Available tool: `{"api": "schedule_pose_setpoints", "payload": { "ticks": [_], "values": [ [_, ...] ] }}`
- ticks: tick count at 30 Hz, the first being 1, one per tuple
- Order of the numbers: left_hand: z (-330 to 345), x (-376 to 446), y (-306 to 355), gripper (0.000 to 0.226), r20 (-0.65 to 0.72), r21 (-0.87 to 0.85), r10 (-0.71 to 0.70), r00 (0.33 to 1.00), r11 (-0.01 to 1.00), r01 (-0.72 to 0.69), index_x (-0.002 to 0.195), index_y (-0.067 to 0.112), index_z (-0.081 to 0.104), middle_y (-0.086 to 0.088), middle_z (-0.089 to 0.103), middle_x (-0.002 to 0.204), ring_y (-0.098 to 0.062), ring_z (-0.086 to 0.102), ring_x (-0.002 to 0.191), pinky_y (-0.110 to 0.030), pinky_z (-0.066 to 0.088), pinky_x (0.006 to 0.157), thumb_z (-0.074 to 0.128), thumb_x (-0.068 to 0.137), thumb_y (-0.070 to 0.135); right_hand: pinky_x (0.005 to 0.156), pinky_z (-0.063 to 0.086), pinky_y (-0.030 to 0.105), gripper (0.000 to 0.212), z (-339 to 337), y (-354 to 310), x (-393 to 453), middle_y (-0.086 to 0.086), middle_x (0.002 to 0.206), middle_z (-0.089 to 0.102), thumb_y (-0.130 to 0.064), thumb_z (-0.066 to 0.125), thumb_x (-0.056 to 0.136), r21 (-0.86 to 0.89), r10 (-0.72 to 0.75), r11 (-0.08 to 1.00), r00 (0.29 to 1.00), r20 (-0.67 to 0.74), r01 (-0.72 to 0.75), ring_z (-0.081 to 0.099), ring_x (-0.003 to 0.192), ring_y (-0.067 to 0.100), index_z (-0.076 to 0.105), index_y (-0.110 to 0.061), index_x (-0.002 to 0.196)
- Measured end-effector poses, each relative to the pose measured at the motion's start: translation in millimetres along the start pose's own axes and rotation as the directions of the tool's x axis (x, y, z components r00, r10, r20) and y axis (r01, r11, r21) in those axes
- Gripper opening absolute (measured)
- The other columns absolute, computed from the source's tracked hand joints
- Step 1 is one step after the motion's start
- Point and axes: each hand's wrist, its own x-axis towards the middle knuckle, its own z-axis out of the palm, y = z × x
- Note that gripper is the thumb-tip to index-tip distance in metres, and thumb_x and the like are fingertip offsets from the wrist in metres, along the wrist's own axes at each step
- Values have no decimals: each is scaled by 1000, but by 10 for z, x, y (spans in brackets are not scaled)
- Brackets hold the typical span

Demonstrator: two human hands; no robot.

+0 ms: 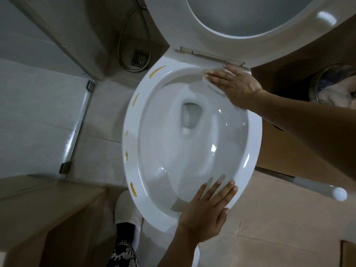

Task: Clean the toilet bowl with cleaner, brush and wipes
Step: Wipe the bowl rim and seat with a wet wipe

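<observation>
Head view: right hand (233, 83), fingers straight and together, presses a wipe (205, 72) on the toilet bowl (254, 135) back rim. Yellow streaks (157, 71) follow the rim curve beyond its fingertips. Left hand (208, 211) rests flat, fingers spread, on the front rim.

No legible txt, labels, brands or nos. anywhere.

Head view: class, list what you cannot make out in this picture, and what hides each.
All in the head view:
Wipe: mostly under the right hand.
White handle: one end hidden by the toilet bowl, so brush or not is unclear.
Bin: contents dim, blurred, cut off by the right edge.
</observation>
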Motion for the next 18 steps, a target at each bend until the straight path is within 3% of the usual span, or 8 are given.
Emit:
{"api": "schedule_pose_setpoints", "payload": {
  "ticks": [4,10,15,18],
  "values": [
    [-3,5,-5,53,1,6,-4,1000,1000,4,153,29,8,13,3,159,-12,6,147,-43,20,116,16,102,37,118,-7,35,65,-149,45,250,-3,157,-24,-22,20,100,39,-63,997,996,-69,66,-16,146,11,-25,-15,146],
    [16,7,-15,55,14,19,-9,1000,1000,8,153,28,8,11,3,160,-15,11,146,-45,25,114,23,101,37,115,-16,39,69,60,43,-26,4,148,-35,-25,23,98,42,3,999,1000,-28,-2,-23,144,17,-25,-12,146],
    [12,17,-17,57,21,-6,-1,1000,1000,1,153,29,0,12,-5,159,-14,4,147,-46,13,117,24,101,35,116,-13,40,59,223,-91,-437,7,157,-21,-34,11,101,197,6,980,998,70,-20,-21,144,20,-10,-10,151],
    [13,14,-19,54,22,5,1,1000,1000,-1,153,28,1,11,-3,160,-14,4,147,-46,14,117,16,102,37,118,-9,39,56,290,-166,-643,6,160,-7,-36,11,102,298,-16,954,997,80,-8,-13,147,19,4,-12,153]
  ]
}}
